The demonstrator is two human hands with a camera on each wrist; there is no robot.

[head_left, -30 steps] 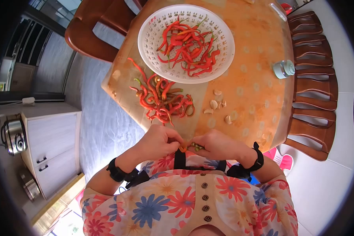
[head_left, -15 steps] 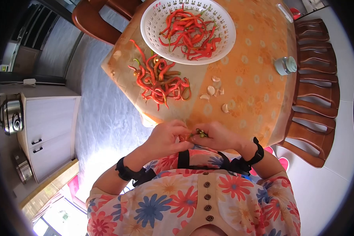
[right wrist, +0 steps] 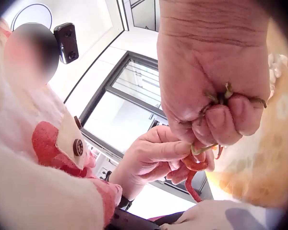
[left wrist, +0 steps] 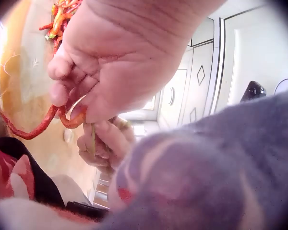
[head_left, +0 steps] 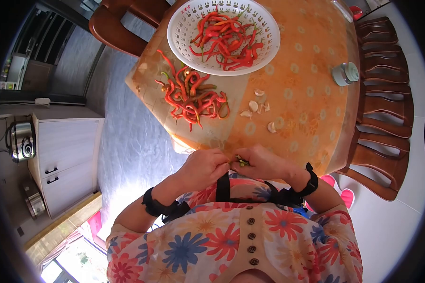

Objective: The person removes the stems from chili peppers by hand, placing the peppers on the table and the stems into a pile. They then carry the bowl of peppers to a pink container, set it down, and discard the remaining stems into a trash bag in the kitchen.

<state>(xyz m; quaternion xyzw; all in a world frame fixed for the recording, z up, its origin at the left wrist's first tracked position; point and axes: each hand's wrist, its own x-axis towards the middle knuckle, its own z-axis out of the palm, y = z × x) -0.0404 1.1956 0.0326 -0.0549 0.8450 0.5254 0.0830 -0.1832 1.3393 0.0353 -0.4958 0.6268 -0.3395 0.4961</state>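
Fingertips of the left hand (head_left: 204,168) and the right hand (head_left: 263,163) meet just off the near edge of the orange patterned surface (head_left: 307,108), close to the person's chest. From the head view only a bit of green shows between them, and the pepper itself is hidden by knuckles. The left wrist view gives what that one lacks: a thin red chilli pepper (left wrist: 36,132) pinched in the curled left fingers (left wrist: 58,94), its long axis running from the grip out to the left in a shallow curl, with the pointed tip low by the dark strap and flowered cloth. The right wrist view shows the other end: the stalk end points up into the right hand, whose thumb and forefinger nip it, while the body hangs down. The other right fingers are closed on a small bunch of green stalks (right wrist: 221,98). How much of the pepper lies inside the left fist cannot be made out. Farther up the surface lie a loose heap of red and green chillies (head_left: 191,99), pale garlic cloves (head_left: 255,106), a small lidded jar (head_left: 344,74) and a white perforated plastic basket (head_left: 174,35) of chillies, its far rim cut off.
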